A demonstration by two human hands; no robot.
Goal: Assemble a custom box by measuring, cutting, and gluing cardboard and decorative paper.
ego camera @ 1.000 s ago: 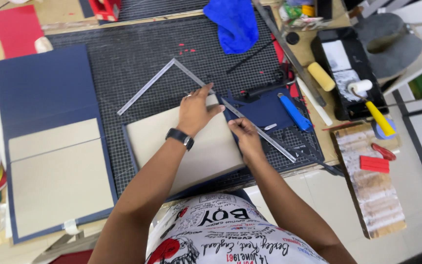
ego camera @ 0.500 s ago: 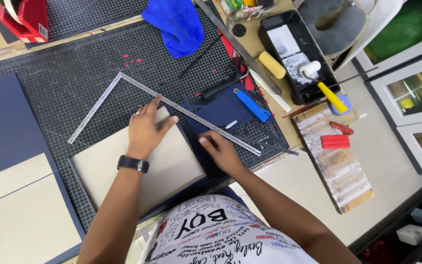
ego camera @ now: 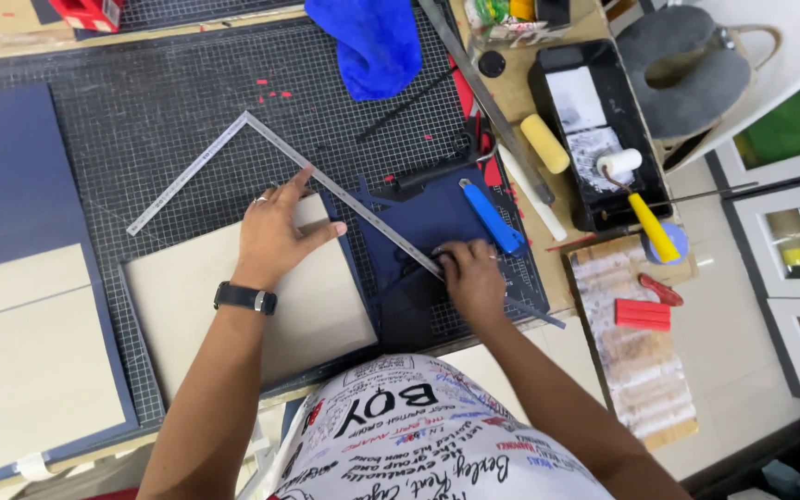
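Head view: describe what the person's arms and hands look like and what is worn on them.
Both forearms are bare, with no sleeves reaching them and no gloves. The left hand has a ring on one finger, and a black wristwatch with a dark band sits on that wrist. The right hand shows no ring or band.

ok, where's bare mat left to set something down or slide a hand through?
Free: cutting mat between the blue cloth, the navy board and the steel square. Crowded: right of the square, where the right hand presses navy paper beside the blue knife and black tray. Left hand covers the grey board.
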